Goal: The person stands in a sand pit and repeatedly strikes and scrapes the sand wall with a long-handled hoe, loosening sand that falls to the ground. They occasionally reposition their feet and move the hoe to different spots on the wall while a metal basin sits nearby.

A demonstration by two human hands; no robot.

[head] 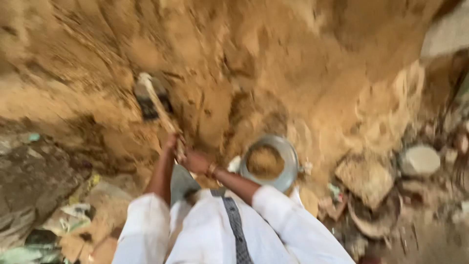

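Note:
Both of my hands grip the wooden handle of a hoe [161,110]. My left hand [171,144] sits higher on the handle, and my right hand [195,161], with a bangle at the wrist, sits just below it. The hoe's dark metal blade [149,98] is sunk into a steep bank of yellow-brown soil [273,58]. A round metal pan [288,156] partly filled with soil lies on the ground just right of my right forearm. The picture is blurred by motion.
Stones and rubble [420,160] lie at the right, with a shallow broken dish [371,220] among them. A dark rock [34,181] and scraps of litter [73,215] lie at the lower left. My white sleeves fill the bottom centre.

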